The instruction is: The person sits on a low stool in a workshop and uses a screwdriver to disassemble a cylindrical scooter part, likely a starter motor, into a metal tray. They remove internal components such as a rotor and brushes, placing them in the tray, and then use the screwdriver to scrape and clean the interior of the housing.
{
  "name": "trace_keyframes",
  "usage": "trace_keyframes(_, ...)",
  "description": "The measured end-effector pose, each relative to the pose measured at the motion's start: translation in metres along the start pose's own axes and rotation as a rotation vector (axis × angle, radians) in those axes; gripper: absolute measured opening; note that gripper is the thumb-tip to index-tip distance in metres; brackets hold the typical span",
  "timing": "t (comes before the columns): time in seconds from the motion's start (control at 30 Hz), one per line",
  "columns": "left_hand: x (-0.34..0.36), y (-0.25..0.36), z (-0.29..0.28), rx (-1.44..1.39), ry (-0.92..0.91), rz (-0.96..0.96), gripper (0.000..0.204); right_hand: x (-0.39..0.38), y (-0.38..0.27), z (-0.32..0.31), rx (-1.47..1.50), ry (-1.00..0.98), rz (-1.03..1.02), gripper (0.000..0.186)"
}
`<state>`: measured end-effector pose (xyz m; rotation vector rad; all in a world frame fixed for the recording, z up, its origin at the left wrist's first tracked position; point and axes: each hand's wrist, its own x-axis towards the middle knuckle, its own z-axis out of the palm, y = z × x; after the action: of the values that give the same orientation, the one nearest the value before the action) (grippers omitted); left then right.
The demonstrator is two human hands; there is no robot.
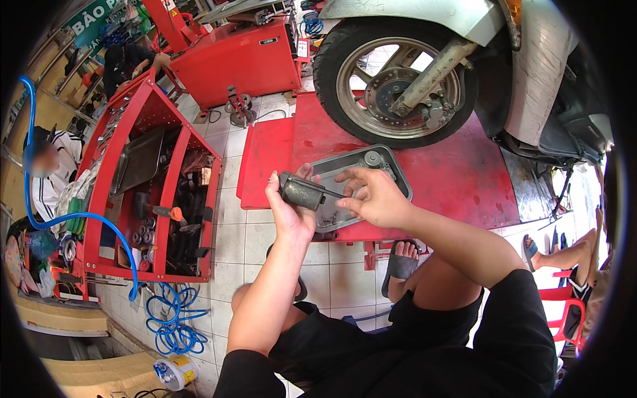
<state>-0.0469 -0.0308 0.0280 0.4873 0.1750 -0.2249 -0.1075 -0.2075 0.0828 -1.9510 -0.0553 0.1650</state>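
Observation:
My left hand (288, 206) holds a dark, worn metal cylinder (302, 192) over a grey metal tray (403, 196), with fingers wrapped round its body. My right hand (374, 196) pinches a thin dark rod (334, 196) that reaches from the cylinder's right side. The tray rests on a red metal platform (464, 192) and holds a round silver part (373, 160) at its far end, with small dark pieces near my hands, too small to name.
A motorbike's front wheel (358, 119) stands beyond the tray. At left are a red tool cart (159, 106), a blue hose (89, 216), and two people (52, 166) (119, 66). Another person's leg (570, 252) and a red chair (561, 298) are at right.

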Motion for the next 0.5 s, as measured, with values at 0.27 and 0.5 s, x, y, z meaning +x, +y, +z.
trace_keyframes(0.27,0.0006,-0.0002,-0.0036,0.012,-0.024,-0.008,0.038,-0.0018,-0.0018,0.0010,-0.187,0.015,-0.117,0.033)
trace_keyframes(0.5,-0.0004,-0.0025,-0.0021,0.005,-0.020,-0.006,0.039,0.0027,-0.0005,0.0025,0.090,0.097,0.047,0.034)
